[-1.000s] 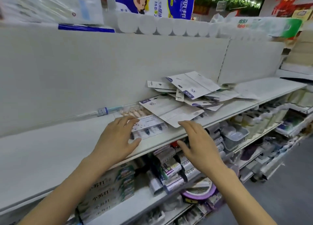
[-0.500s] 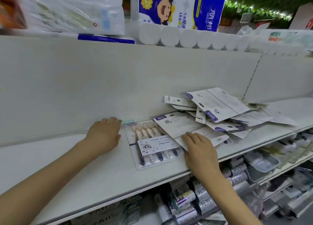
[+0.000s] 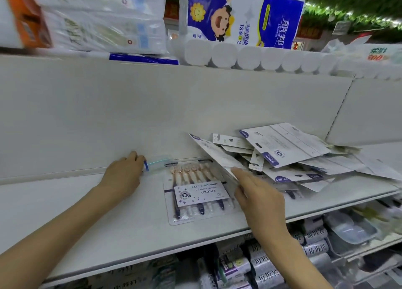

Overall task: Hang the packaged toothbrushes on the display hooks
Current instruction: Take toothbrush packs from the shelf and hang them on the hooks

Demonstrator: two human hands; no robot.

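Note:
A clear pack of several toothbrushes [image 3: 200, 195] with a white label lies face up on the white shelf [image 3: 91, 219]. To its right is a loose pile of toothbrush packs [image 3: 289, 158], white backs up. My left hand [image 3: 124, 175] is at the back of the shelf, its fingers curled over the end of a clear plastic piece with a blue band [image 3: 157, 163]. My right hand [image 3: 258, 195] reaches forward with straight fingers, whose tips touch the edge of a tilted white pack [image 3: 214, 156] at the pile's left side. No display hook shows plainly.
A blank white back panel [image 3: 174, 114] rises behind the shelf. Toilet paper rolls [image 3: 250, 56] and wrapped paper packs [image 3: 241, 16] sit on top. Lower shelves [image 3: 261, 264] hold toothpaste boxes and small goods.
My left hand slid right along the back of the shelf onto the blue-banded clear piece. My right hand pushed forward, and the leftmost white pack tipped up. The camera moved closer.

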